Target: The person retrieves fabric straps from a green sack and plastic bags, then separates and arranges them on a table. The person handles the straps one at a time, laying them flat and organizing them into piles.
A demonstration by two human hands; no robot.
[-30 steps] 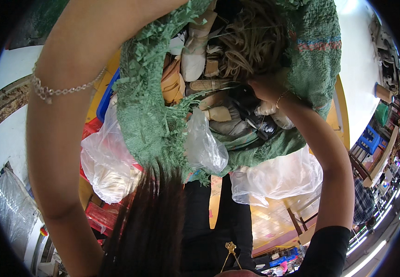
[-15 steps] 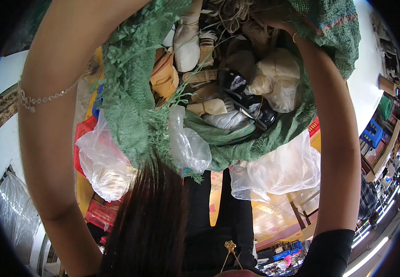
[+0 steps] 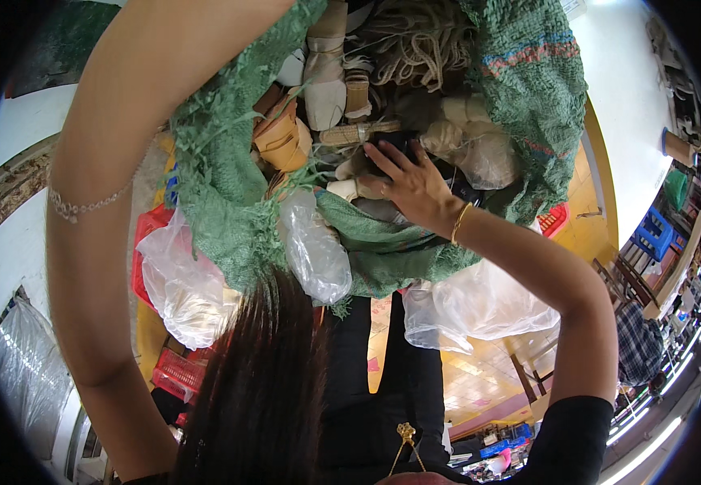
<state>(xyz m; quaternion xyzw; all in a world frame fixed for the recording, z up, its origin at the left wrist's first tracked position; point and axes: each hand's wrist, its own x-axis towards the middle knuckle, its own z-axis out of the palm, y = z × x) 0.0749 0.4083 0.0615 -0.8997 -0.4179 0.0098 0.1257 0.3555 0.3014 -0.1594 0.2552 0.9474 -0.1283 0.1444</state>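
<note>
A green woven sack (image 3: 229, 202) with frayed edges gapes wide in front of me. My right hand (image 3: 417, 186) lies inside its mouth with fingers spread, over dark items near the front rim. My left arm (image 3: 116, 145) reaches up along the sack's left side; the hand is out of the picture. Around my right hand are tan folded pieces (image 3: 283, 139), a pale wrapped bundle (image 3: 324, 89), a braided strip bundle (image 3: 358, 132), a coil of beige cord (image 3: 419, 48) and a clear plastic bag (image 3: 489, 158) of pale pieces. What lies under my palm is hidden.
Translucent plastic bags hang or lie at the left (image 3: 185, 279) and, under the sack's front, at the right (image 3: 488, 307). A red basket (image 3: 179, 372) stands low at the left. At the far right are a blue stool (image 3: 652, 234) and a person in a checked shirt (image 3: 640, 343).
My right hand has come down and left from the sack's far right side to its contents near the front. The sack's right flap has shifted inward, and the cord shows more fully.
</note>
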